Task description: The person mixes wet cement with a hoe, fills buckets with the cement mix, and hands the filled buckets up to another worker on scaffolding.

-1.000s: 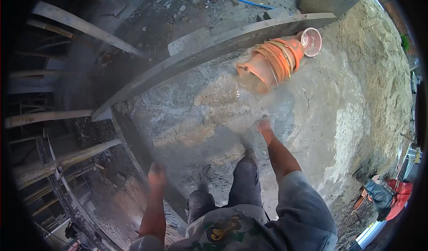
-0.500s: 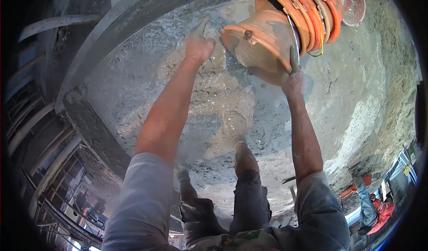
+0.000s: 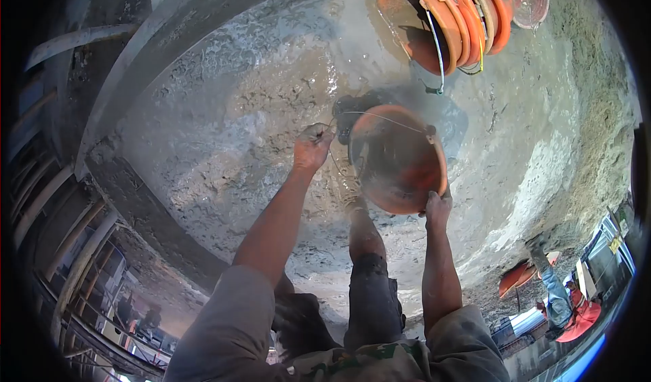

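An orange bucket (image 3: 397, 165), its inside smeared grey, is tilted so that its open mouth faces me. My right hand (image 3: 438, 209) is closed on its lower right rim. Left of the bucket, my left hand (image 3: 313, 146) is closed on the thin wire handle (image 3: 386, 118), which arcs across the mouth. Farther off lies a row of nested orange buckets (image 3: 437, 26) on its side, the nearest mouth turned toward me and a white-sleeved handle hanging down from it.
Wet grey cement (image 3: 237, 138) covers the ground around my legs. A paler bucket (image 3: 529, 1) lies beyond the nested row. A concrete ledge (image 3: 129, 117) curves along the left, with wooden poles (image 3: 81, 256) outside it. At lower right is a person in red (image 3: 580, 317).
The front bucket has come away from the nested row and nearer to me, held by my right hand. My left hand, open before, has closed on its wire handle.
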Motion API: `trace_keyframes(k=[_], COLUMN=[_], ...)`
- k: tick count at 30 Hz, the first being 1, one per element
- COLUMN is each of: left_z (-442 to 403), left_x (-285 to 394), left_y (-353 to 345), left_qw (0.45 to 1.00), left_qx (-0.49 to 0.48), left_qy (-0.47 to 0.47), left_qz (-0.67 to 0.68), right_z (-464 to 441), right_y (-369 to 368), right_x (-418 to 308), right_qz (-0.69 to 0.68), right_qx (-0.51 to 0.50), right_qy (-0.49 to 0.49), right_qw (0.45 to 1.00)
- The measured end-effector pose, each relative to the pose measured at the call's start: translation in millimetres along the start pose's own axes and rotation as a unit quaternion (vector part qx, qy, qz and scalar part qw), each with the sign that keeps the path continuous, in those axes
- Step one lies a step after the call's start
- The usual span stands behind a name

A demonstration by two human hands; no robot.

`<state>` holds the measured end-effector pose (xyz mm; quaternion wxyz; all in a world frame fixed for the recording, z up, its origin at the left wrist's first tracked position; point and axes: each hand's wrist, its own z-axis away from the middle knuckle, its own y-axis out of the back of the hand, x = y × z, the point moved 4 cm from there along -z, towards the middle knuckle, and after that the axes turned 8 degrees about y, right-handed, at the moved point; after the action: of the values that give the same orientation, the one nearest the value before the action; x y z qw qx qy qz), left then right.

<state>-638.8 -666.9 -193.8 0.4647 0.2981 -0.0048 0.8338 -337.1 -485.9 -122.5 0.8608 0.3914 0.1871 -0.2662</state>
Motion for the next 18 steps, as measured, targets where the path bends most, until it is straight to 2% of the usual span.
trace_keyframes(k=[2, 3, 4, 5, 6, 7, 8, 9, 10, 12, 14, 17, 18], left_z=[37.7, 45.2, 59.6, 70.4, 66.6, 55.5, 41.9, 28.1, 12.1, -9.0, -39.3, -59.2, -66.4], left_x=[36.6, 32.1, 43.8, 55.1, 46.0, 36.3, 24.3, 25.5, 30.0, 57.3, 44.9, 27.7, 17.0], left_y=[-20.3, -45.5, -58.1, -68.9, -83.1, -96.3, -106.2, -101.2, -89.1, -54.9, -23.6, 49.8, 67.5], left_qw=[0.995, 0.982, 0.966, 0.952, 0.948, 0.943, 0.937, 0.945, 0.953, 0.949, 0.954, 0.972, 0.972], left_qx=[-0.083, -0.158, -0.144, -0.195, -0.199, -0.201, -0.202, -0.189, -0.176, -0.165, -0.089, -0.179, -0.142], left_qy=[-0.049, -0.102, -0.2, -0.174, -0.164, -0.157, -0.15, -0.143, -0.131, -0.154, -0.261, -0.147, -0.186], left_qz=[-0.02, -0.003, -0.081, -0.161, -0.188, -0.215, -0.241, -0.223, -0.207, -0.219, -0.116, -0.048, 0.0], right_z=[12.5, 13.1, 14.5, 12.6, 8.5, -1.1, -7.4, -2.2, 4.6, 3.0, -18.1, -10.9, -12.1], right_y=[6.4, -0.9, -8.4, -25.8, -41.7, -55.6, -56.7, -56.0, -65.6, -81.8, -121.9, -191.8, -211.7], right_x=[3.1, 3.4, 2.9, 0.8, -1.1, -5.4, -5.4, -28.5, -35.7, -24.4, -9.7, -52.4, -61.7], right_qz=[0.041, 0.082, 0.126, 0.192, 0.256, 0.282, 0.14, -0.005, -0.148, -0.246, -0.158, -0.091, -0.074], right_qx=[0.121, 0.159, 0.2, 0.224, 0.25, 0.246, 0.238, 0.219, 0.19, 0.081, 0.059, 0.104, 0.122], right_qy=[0.114, 0.157, 0.195, 0.215, 0.236, 0.166, 0.088, 0.008, -0.077, -0.093, -0.088, -0.03, -0.008], right_qw=[0.985, 0.971, 0.952, 0.931, 0.904, 0.913, 0.957, 0.976, 0.968, 0.961, 0.982, 0.99, 0.99])
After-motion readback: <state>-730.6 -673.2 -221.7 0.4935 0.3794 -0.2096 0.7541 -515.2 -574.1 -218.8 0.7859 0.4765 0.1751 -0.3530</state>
